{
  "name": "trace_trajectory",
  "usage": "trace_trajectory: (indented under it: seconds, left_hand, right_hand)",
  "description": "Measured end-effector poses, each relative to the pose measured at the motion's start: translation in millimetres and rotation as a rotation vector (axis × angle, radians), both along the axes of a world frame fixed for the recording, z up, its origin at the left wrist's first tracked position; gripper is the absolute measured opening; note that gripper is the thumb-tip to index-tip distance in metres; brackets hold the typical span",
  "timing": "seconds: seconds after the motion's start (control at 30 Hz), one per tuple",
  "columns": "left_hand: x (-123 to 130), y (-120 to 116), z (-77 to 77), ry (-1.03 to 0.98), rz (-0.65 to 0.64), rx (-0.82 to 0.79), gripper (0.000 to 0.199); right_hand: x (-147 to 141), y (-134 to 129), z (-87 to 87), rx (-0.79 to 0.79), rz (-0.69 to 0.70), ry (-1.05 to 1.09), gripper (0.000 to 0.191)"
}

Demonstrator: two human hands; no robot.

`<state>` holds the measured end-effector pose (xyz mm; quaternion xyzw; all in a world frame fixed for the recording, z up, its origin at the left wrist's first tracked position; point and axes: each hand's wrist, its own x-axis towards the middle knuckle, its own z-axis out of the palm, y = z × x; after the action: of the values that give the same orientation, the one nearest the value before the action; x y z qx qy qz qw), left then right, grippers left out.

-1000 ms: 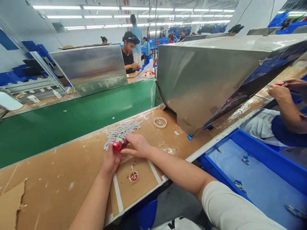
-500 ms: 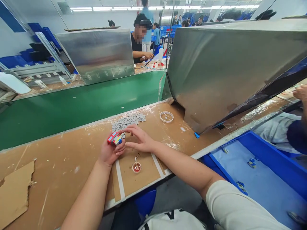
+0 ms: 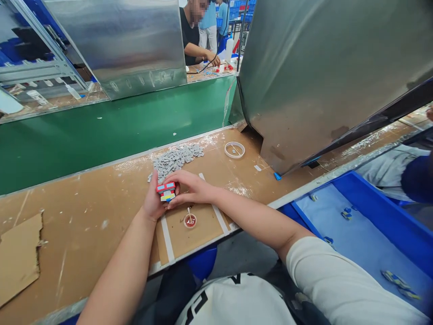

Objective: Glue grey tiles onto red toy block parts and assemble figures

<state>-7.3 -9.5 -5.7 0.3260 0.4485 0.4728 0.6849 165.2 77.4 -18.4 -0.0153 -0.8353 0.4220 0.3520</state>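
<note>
A small toy piece (image 3: 166, 191) with a red top, pale windows and grey, yellow and blue parts is held above the table's front part. My left hand (image 3: 153, 201) grips it from the left, thumb pointing up along its side. From the right, my right hand (image 3: 192, 188) curls its fingers and thumb around the same toy. Just beyond the hands lies a loose pile of small flat grey pieces (image 3: 174, 159). Nearer to me, a little cup of red liquid (image 3: 190, 221) stands with a white-tipped stick in it.
A white ring (image 3: 234, 150) lies to the right of the pile. Beyond it, a large metal hood (image 3: 311, 90) overhangs the table. At right, a blue tray (image 3: 372, 253) holds several small toy parts. Torn cardboard (image 3: 20, 257) lies at left. Across the green divider (image 3: 135, 122), a person works.
My right hand has closed in from beside the toy onto it. The toy has turned so its windows face me more squarely. The camera has tilted downward.
</note>
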Motion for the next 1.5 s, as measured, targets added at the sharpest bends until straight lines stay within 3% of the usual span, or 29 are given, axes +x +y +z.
trace_trajectory:
  seconds: [0.1,0.2,0.3,0.37,0.53,0.7,0.8,1.03,1.17,1.3,1.37,1.43,1.5]
  left_hand:
    - [2,0,-7.1,0.227,0.223,0.134,0.089]
    - [2,-5,-8.8,0.567,0.412,0.429,0.091]
    - [-2,-13,-3.6,0.918,0.384,0.681,0.093]
    - [-7,-18,1.0,1.034,0.388,0.770,0.091]
    - [-22,-21,5.9,1.036,0.379,0.931,0.081]
    - [-28,-22,2.5,0.989,0.390,0.822,0.073]
    - [-26,-23,1.9,0.962,0.402,0.871,0.073]
    - [-18,-24,11.7,0.989,0.457,0.816,0.080]
    - [-8,-21,16.3,1.090,0.411,0.726,0.079]
    - [2,-8,11.1,0.850,0.288,0.454,0.087]
    - [4,-3,6.8,0.772,0.245,0.391,0.089]
    - [4,-1,3.5,0.867,0.216,0.413,0.085]
    - [2,-1,1.1,1.031,0.182,0.462,0.079]
  right_hand:
    - [2,3,0.9,0.004,-0.039,0.009,0.059]
    - [6,7,2.4,0.028,-0.059,0.085,0.057]
    - [9,8,5.2,0.033,-0.063,0.160,0.056]
    - [12,7,7.6,0.045,-0.039,0.181,0.056]
    - [15,5,10.9,0.088,-0.011,0.148,0.058]
    - [17,7,10.1,0.069,0.003,0.079,0.063]
    - [19,9,10.4,0.074,0.013,0.091,0.063]
    - [20,5,17.9,-0.019,0.014,0.037,0.066]
    - [13,-1,19.2,-0.288,-0.028,0.017,0.061]
    - [2,3,15.4,-0.933,-0.051,-0.117,0.058]
    - [-2,11,14.1,-1.271,-0.021,-0.139,0.056]
    - [-4,19,13.9,-1.515,-0.016,-0.108,0.053]
    - [-3,26,14.1,-1.645,-0.034,-0.062,0.052]
